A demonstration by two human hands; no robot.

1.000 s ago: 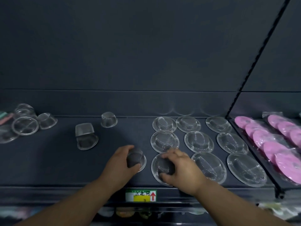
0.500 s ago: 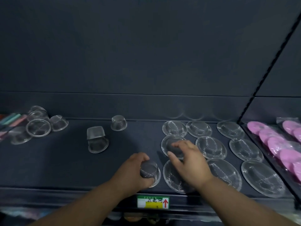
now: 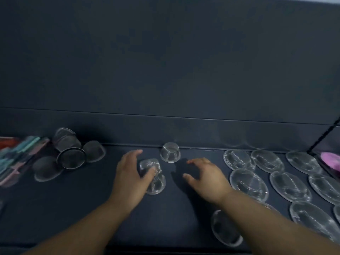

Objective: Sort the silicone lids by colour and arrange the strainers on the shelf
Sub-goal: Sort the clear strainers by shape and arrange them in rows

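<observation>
left hand (image 3: 128, 174) touches strainer (image 3: 156, 184), right hand (image 3: 207, 179) hovers spread

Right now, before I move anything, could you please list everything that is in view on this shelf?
Flat wrapped strainers: at least nine, clear wrap over grey mesh, right part of the shelf, some cut off by the picture edge.
Single cup strainer: one, clear-wrapped, middle back.
Stacked cup strainers: two, it seems, clear-wrapped, middle, at the left hand.
Dark cup strainers: about four, dark mesh, huddled at the left back.
Coloured packs: blurred, teal, pink and red, far left.
Pink lid: one visible, right edge.
Shelf: one, dark.
Left hand: thumb on the stacked cup strainers, fingers beside them; grip unclear.
Right hand: fingers spread, over bare shelf, holding nothing.
</observation>
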